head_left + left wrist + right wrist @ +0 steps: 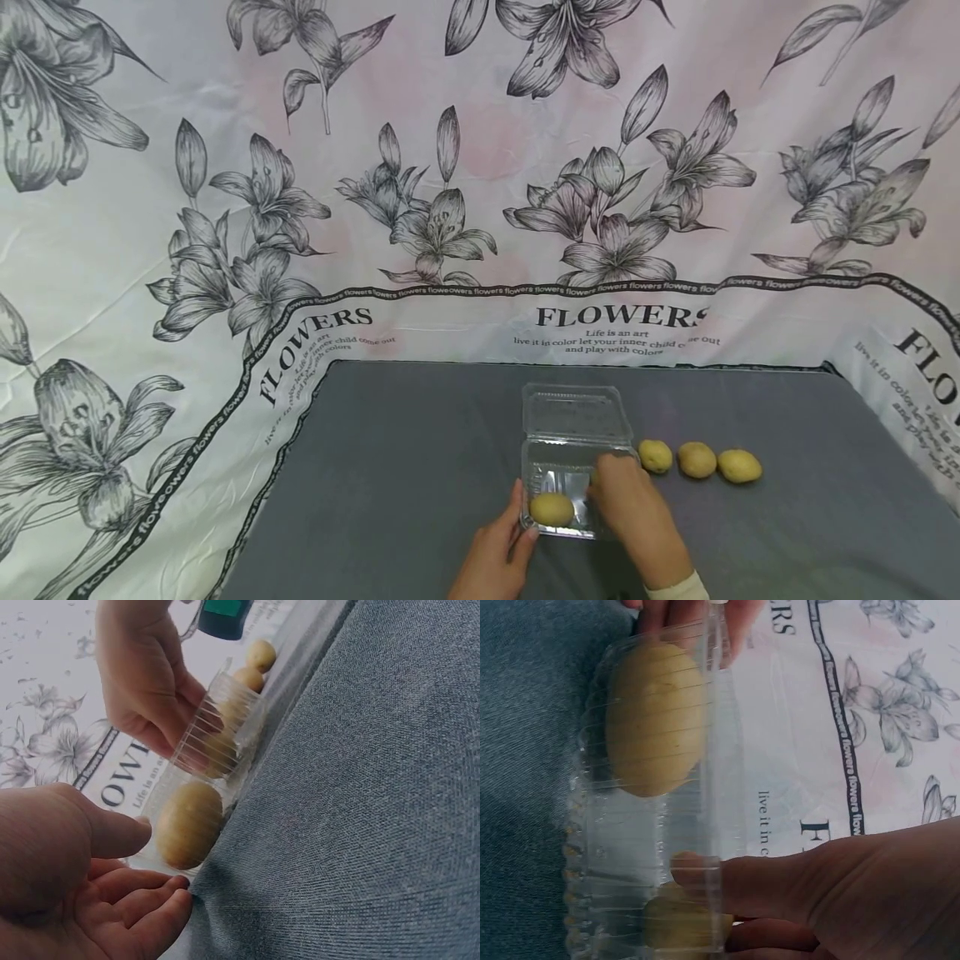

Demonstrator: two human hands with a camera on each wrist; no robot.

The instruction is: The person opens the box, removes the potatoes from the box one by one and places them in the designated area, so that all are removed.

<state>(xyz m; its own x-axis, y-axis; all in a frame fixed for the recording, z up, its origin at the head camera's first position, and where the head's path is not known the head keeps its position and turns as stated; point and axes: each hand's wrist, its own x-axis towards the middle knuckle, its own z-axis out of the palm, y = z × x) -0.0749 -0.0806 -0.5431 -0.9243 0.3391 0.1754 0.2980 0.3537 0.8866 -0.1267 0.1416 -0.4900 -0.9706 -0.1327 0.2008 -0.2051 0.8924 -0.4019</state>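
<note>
A clear plastic clamshell container (551, 475) stands with its lid (576, 414) folded back, away from me. One yellow-brown potato (552, 509) lies in its near left corner, and shows through the ribbed wall in the right wrist view. My left hand (495, 546) holds that same corner, thumb at the front and fingers along the left side. Reaching into the right half of the container, my right hand (630, 512) grips a second potato (679, 919) between thumb and fingers. From the head view that potato is hidden by the hand.
Right of the container, three more potatoes lie in a row on the grey cloth: a near one (656, 457), a middle one (697, 460) and an outer one (740, 467). The flower-printed white sheet (450, 325) rises behind the grey surface (397, 467).
</note>
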